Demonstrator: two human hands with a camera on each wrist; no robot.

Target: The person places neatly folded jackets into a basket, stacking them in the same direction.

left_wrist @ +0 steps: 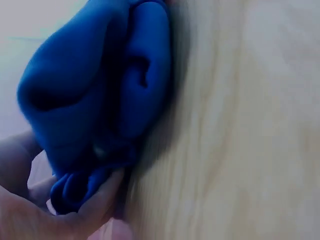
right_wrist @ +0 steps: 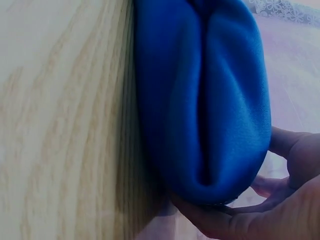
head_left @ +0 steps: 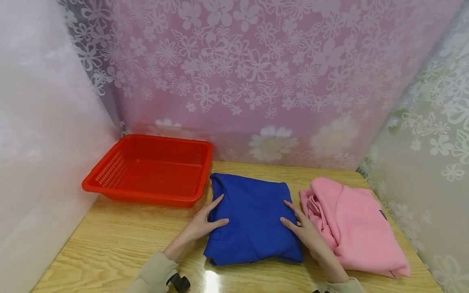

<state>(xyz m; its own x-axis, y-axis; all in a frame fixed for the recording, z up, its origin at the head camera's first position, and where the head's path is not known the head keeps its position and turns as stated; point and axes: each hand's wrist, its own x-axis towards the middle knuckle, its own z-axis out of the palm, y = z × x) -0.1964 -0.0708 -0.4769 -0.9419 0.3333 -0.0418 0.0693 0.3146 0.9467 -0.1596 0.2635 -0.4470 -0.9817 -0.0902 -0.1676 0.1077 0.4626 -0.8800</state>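
Observation:
A folded blue garment [head_left: 256, 219] lies on the table in the middle of the head view. My left hand [head_left: 203, 221] grips its left side, thumb on top and other fingers reaching underneath; the left wrist view shows rolled layers of blue cloth [left_wrist: 75, 120] between thumb and fingers. On the opposite side my right hand [head_left: 305, 232] holds the right edge. The right wrist view has its fingers [right_wrist: 210, 220] under the thick blue fold [right_wrist: 230, 110] and the thumb above. The garment's underside is hidden.
A red plastic basket [head_left: 187, 199] with slotted sides stands at the back left, close to the blue garment. A folded pink garment [head_left: 362, 228] with a small dark label lies at the right. Flowered curtains [head_left: 234, 81] hang behind and beside the wooden table [head_left: 121, 244].

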